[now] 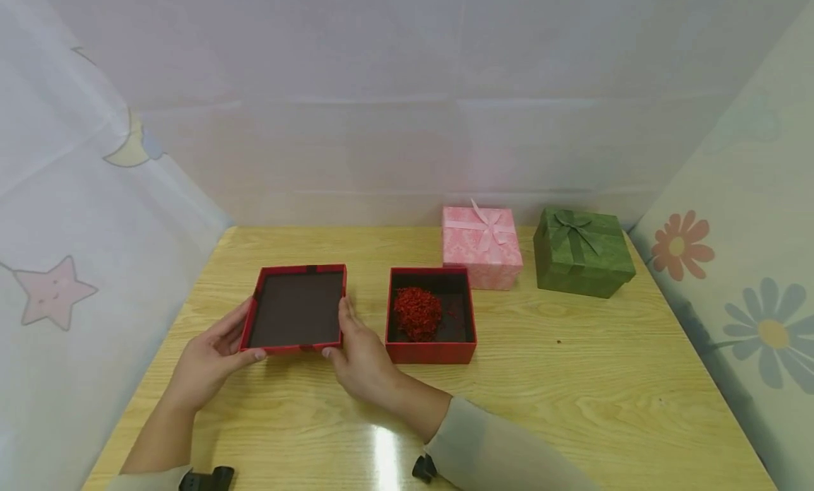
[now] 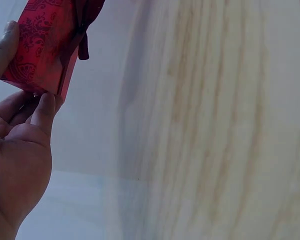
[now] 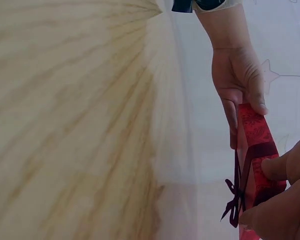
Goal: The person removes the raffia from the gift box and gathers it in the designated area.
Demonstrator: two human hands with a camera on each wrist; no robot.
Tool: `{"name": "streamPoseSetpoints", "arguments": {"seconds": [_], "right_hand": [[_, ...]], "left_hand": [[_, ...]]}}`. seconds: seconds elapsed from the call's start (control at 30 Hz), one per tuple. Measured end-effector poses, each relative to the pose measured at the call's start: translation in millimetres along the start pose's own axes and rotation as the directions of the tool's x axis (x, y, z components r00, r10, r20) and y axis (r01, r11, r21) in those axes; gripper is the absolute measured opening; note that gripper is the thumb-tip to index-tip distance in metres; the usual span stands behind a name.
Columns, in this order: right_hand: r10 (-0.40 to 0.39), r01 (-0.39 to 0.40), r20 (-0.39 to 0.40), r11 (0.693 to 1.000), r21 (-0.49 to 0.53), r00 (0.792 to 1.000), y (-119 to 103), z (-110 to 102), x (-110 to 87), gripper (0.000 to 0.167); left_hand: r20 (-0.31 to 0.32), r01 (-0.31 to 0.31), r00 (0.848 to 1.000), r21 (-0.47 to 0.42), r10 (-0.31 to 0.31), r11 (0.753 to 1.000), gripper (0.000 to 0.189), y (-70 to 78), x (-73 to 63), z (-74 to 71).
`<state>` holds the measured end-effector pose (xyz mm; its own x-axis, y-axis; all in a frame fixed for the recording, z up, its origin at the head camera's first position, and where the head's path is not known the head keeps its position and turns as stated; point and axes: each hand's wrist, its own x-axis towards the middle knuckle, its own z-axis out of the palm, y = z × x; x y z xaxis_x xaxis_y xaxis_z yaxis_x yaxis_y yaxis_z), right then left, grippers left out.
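Note:
A red gift box lid (image 1: pixel 295 309) is held between both hands over the left part of the table, its dark inside facing up. My left hand (image 1: pixel 206 364) grips the near left corner, thumb on the front rim. On the opposite side, my right hand (image 1: pixel 369 364) holds the right edge, with its thumb at the near corner. A dark ribbon bow (image 3: pixel 234 200) hangs on the lid's underside in the right wrist view. Just right of the right hand stands the open red box (image 1: pixel 432 353), with a clump of red shredded paper (image 1: pixel 417 314) in its left half.
Behind the red box, to the right, stands a closed pink gift box (image 1: pixel 481 247) with a bow. A closed green gift box (image 1: pixel 581 254) is farther right. Printed cloth walls (image 1: pixel 407 145) border the wooden table (image 1: pixel 572 406) at the back and both sides.

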<state>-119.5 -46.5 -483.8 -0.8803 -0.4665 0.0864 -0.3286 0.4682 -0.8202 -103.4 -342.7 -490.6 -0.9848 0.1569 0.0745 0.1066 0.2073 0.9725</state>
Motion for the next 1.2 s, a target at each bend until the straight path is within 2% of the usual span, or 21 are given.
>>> {"name": "streamPoseSetpoints", "arguments": {"seconds": [0.1,0.3,0.57,0.73,0.97,1.2], "right_hand": [[0.01,-0.01,0.007,1.0,0.0,1.0,3,2,3.1,0.085],[0.044,-0.044,0.016,0.999,0.028,0.999,8,4,12.3,0.084],[0.191,-0.194,0.049,0.977,0.089,0.98,12,12,20.9,0.085],[0.257,-0.262,0.059,0.957,0.125,0.965,15,15,25.8,0.085],[0.296,-0.301,0.06,0.946,0.12,0.953,19,21,31.7,0.083],[0.308,-0.31,0.038,0.94,0.143,0.951,20,21,40.0,0.086]], "left_hand": [[0.006,0.039,0.999,0.073,-0.04,0.997,0.088,-3.2,3.7,-2.4],[0.044,0.092,0.994,0.158,-0.1,0.983,0.091,-11.6,12.3,-5.5],[0.073,0.178,0.977,0.218,-0.198,0.96,0.097,-15.9,23.3,-3.5],[0.109,0.187,0.971,0.208,-0.213,0.96,0.097,-18.1,31.8,-2.5],[0.131,0.225,0.959,0.182,-0.25,0.957,0.099,-19.7,39.0,-3.3],[0.113,0.23,0.955,0.293,-0.273,0.928,0.102,-19.4,47.1,-4.6]]}}
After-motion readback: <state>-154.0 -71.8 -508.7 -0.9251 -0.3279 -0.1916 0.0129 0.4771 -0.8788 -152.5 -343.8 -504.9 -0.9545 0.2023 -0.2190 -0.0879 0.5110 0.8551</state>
